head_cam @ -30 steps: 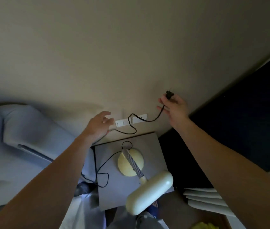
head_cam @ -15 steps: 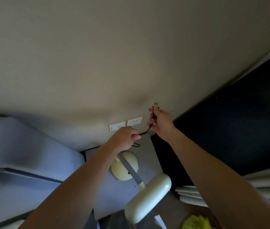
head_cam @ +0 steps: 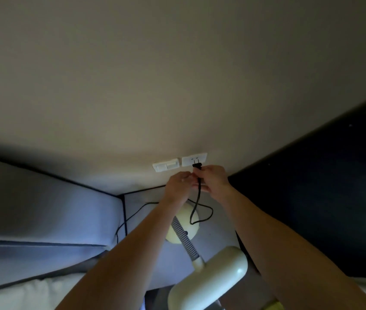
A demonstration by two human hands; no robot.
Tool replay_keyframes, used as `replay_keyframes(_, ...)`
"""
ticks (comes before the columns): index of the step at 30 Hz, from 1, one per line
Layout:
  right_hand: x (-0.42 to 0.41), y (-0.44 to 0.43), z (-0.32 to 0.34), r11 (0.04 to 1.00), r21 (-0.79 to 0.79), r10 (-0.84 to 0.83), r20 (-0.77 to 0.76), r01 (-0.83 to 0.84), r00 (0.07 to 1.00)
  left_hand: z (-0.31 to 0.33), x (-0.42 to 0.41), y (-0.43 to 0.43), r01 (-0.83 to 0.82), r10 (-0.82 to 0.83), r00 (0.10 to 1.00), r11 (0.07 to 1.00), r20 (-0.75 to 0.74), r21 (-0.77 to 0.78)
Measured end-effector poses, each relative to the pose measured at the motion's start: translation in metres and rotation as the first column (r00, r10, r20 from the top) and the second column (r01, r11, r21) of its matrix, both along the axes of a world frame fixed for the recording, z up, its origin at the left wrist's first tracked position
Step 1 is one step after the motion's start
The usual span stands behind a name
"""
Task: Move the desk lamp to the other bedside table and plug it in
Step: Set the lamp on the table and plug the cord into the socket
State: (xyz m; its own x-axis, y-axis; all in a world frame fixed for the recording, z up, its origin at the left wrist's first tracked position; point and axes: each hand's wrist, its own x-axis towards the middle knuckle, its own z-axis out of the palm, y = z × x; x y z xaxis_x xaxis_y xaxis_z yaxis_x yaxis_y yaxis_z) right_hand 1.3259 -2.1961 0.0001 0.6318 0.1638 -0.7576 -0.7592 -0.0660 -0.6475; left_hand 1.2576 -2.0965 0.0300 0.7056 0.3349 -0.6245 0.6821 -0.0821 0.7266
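The cream desk lamp (head_cam: 208,280) stands on the grey bedside table (head_cam: 146,202), its round base (head_cam: 183,229) under my arms and its ribbed neck rising to the long shade. My right hand (head_cam: 214,181) grips the black plug (head_cam: 197,165), whose prongs point at the white wall socket (head_cam: 194,159) and sit just in front of it. My left hand (head_cam: 177,184) is closed next to the right, pinching the black cord (head_cam: 196,206) just below the plug. The cord loops down over the lamp base and trails off the table's left side.
A white switch plate (head_cam: 166,166) is left of the socket on the beige wall. A grey upholstered headboard (head_cam: 43,209) stands at the left, with white bedding (head_cam: 32,294) below. A dark panel (head_cam: 323,198) fills the right side.
Both hands have come together and moved to the wall socket. The plug, earlier held up and right of the plates, now points at the socket. My left hand has taken hold of the cord.
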Motion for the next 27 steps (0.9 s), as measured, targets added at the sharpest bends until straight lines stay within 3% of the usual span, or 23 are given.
replay_keyframes(9,0.013,0.009,-0.041,0.991,-0.127,0.045,0.054,-0.038,0.998,-0.040,0.016,-0.011,-0.075,0.073,0.997,0.987,-0.024,-0.140)
replay_keyframes(15,0.009,0.013,-0.051,0.989,-0.150,0.001,0.119,0.017,0.993,-0.030,0.019,-0.012,-0.104,0.108,0.994,0.958,0.003,-0.266)
replay_keyframes(27,0.012,0.017,-0.049,0.986,-0.151,-0.064,0.063,0.073,0.996,-0.034,0.019,-0.012,-0.062,0.076,0.996,0.969,0.052,-0.239)
